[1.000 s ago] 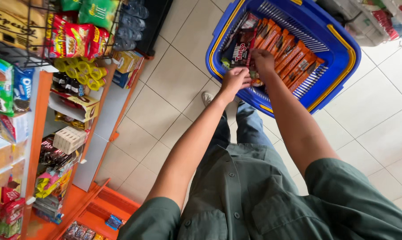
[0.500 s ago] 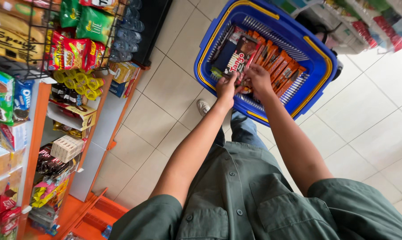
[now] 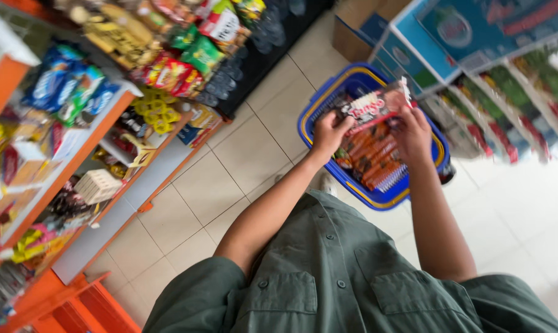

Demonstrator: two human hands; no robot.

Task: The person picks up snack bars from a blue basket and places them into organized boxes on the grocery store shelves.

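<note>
My left hand [image 3: 329, 131] and my right hand [image 3: 412, 128] hold a flat dark red and white snack packet [image 3: 373, 105] between them, one hand at each end. The packet hangs above a blue shopping basket [image 3: 313, 115] with a yellow rim that stands on the tiled floor. Inside the basket lie several orange and red packets [image 3: 370, 158]. Both of my forearms reach forward from a green shirt [image 3: 334, 271].
An orange shelf unit [image 3: 75, 154] full of snack bags and boxes runs along the left. Stacked blue and white cartons [image 3: 439, 37] and shelves of packets [image 3: 513, 105] stand at the right, behind the basket. Pale floor tiles [image 3: 242, 154] lie between.
Both hands were down among the packets in the basket. Now they have come up with one snack packet held between them, and the view has swung so the basket sits farther away.
</note>
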